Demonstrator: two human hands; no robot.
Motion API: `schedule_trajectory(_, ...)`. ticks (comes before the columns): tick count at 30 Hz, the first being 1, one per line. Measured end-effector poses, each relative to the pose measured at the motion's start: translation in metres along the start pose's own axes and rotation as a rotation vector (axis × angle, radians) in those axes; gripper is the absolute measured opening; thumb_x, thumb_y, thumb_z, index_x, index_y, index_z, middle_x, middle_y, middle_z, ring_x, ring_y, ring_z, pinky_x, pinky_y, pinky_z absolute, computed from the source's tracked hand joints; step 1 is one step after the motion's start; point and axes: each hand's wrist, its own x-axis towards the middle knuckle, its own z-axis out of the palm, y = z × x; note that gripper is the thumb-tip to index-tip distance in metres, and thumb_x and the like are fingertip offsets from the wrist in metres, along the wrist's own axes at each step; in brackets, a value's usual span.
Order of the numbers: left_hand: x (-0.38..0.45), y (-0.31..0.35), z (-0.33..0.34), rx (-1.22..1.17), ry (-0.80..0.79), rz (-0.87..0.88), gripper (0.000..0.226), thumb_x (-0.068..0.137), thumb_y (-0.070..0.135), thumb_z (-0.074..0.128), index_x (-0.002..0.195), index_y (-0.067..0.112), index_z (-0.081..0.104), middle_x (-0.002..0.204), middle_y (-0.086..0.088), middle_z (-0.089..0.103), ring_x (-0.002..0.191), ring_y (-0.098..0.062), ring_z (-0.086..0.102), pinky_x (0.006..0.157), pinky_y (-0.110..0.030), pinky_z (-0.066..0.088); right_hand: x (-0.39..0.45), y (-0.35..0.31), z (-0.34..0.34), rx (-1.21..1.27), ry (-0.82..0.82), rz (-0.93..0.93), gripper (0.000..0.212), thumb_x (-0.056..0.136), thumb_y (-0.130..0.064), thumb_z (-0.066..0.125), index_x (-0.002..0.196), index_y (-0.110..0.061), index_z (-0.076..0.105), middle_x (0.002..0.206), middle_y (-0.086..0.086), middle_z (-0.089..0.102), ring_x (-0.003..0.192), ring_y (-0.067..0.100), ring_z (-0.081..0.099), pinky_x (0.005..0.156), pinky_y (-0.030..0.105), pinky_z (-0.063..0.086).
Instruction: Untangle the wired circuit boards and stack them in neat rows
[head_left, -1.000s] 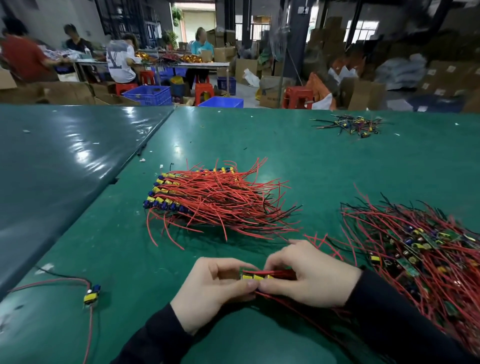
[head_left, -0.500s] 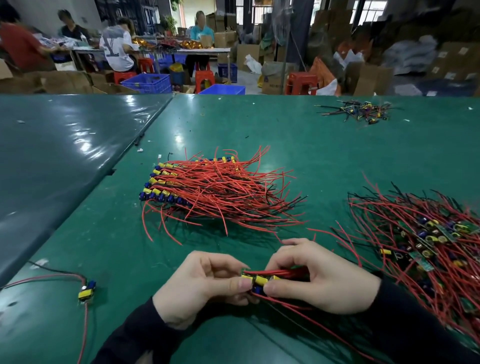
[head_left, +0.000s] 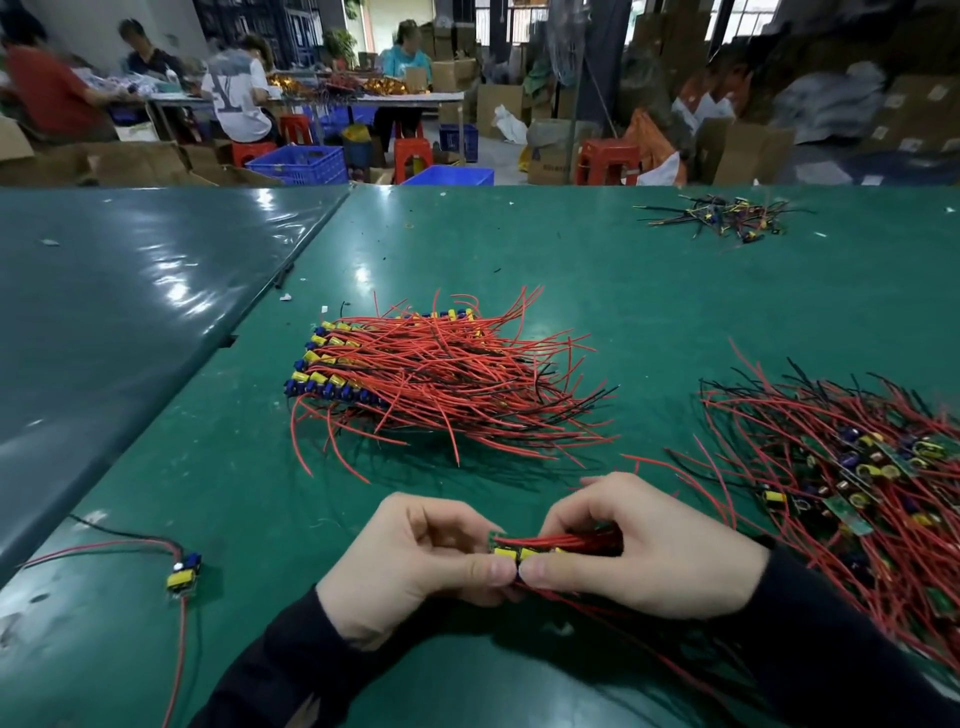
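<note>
A small bundle of circuit boards (head_left: 524, 552) with yellow parts and red wires sits between both hands near the table's front edge. My left hand (head_left: 415, 561) pinches its left end. My right hand (head_left: 639, 551) curls round the wires on its right side. Beyond the hands lies the neat stack of boards (head_left: 426, 374), yellow and blue parts lined up on the left, red wires fanning right. At the right is the tangled heap of wired boards (head_left: 852, 478).
One loose board (head_left: 183, 574) with red and black wires lies at the front left. A small pile of dark-wired parts (head_left: 727, 218) is at the far right. The green table (head_left: 571, 270) meets a darker one (head_left: 104, 332) on the left. People work at benches beyond.
Both hands stayed together on the bundle and shifted its boards slightly between the fingertips. The camera tilted a little, so the piles sit differently in the view.
</note>
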Motion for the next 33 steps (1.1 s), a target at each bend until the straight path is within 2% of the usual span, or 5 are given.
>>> schedule_trajectory(20,0.0,0.002,-0.01,-0.226,-0.295,0.022,0.039,0.05,0.027,0.092,0.078,0.006,0.075,0.068,-0.01,0.07,0.056,-0.018,0.067,0.053,-0.023,0.053,-0.002,-0.005,-0.004,0.47,-0.108,-0.138,0.012,0.083,-0.026,0.067,0.079,-0.015,0.071,0.069,0.002,0.057,0.064,0.012,0.046,0.06,0.031,0.034)
schedule_trajectory(23,0.003,0.007,-0.015,-0.226,-0.188,0.062,0.042,0.044,0.028,0.095,0.075,0.008,0.074,0.067,-0.012,0.069,0.053,-0.017,0.065,0.052,-0.023,0.053,-0.001,-0.002,-0.003,0.341,-0.069,-0.116,0.013,0.083,-0.031,0.069,0.076,-0.02,0.07,0.066,-0.002,0.059,0.063,0.009,0.047,0.06,0.031,0.037)
schedule_trajectory(26,0.002,0.015,-0.025,-0.284,-0.052,0.168,0.044,0.041,0.029,0.095,0.074,0.011,0.073,0.067,-0.012,0.067,0.055,-0.018,0.064,0.051,-0.023,0.052,0.003,0.008,0.001,-0.034,0.071,-0.019,0.019,0.081,-0.046,0.067,0.083,-0.027,0.069,0.077,-0.008,0.07,0.073,0.003,0.06,0.086,0.029,0.043)
schedule_trajectory(29,-0.003,0.019,-0.033,-0.386,0.026,0.249,0.045,0.037,0.03,0.095,0.073,0.014,0.073,0.069,-0.008,0.067,0.057,-0.016,0.065,0.051,-0.02,0.052,0.01,0.014,0.01,-0.528,0.143,0.164,0.037,0.086,-0.059,0.049,0.112,-0.033,0.058,0.105,-0.015,0.064,0.108,0.005,0.052,0.113,0.039,0.016)
schedule_trajectory(33,-0.004,0.017,-0.025,-0.377,0.067,0.256,0.05,0.037,0.031,0.095,0.079,0.014,0.076,0.077,-0.007,0.071,0.066,-0.016,0.069,0.053,-0.02,0.053,0.014,0.018,0.009,-0.673,0.263,0.235,0.043,0.09,-0.056,0.044,0.125,-0.033,0.048,0.119,-0.011,0.055,0.121,0.012,0.044,0.112,0.039,0.007)
